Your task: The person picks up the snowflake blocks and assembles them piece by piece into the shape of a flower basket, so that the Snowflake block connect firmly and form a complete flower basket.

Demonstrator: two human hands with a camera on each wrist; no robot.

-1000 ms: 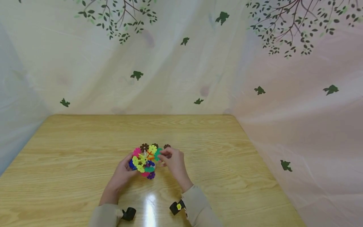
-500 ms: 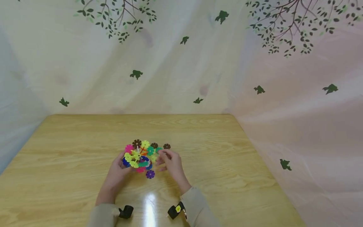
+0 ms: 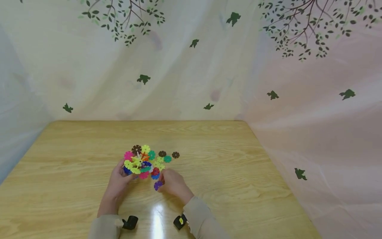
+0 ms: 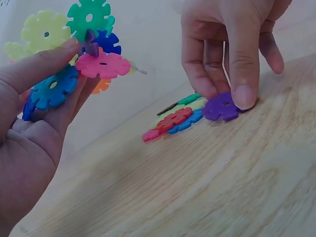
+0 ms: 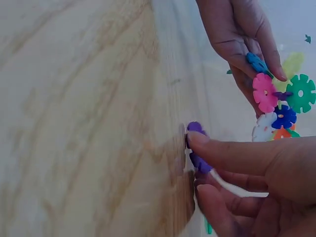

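Observation:
My left hand [image 3: 117, 181] holds up a cluster of interlocked snowflake discs [image 3: 128, 164] in yellow, pink, green, blue, brown and orange. In the left wrist view its thumb lies over the cluster, near a teal-blue disc [image 4: 55, 88] and a pink disc [image 4: 102, 65]. Down at the tabletop, my right hand [image 3: 174, 183] pinches a loose purple snowflake disc [image 3: 157, 186] at its edge. The right wrist view has the thumb across that purple disc [image 5: 201, 163], fingers curled below it.
Loose discs lie on the wooden table [image 3: 238, 186] beyond my right hand: a red one [image 3: 155, 171], a blue one [image 3: 155, 177], a green one [image 3: 167, 159], two brown ones including the farthest right [image 3: 175, 155], and yellow ones [image 3: 161, 166]. A printed cloth [image 3: 179, 66] hangs behind the table.
My left hand has carried the cluster left and slightly away, uncovering more loose discs. My right hand has left the green disc on the table and come nearer, onto the purple disc.

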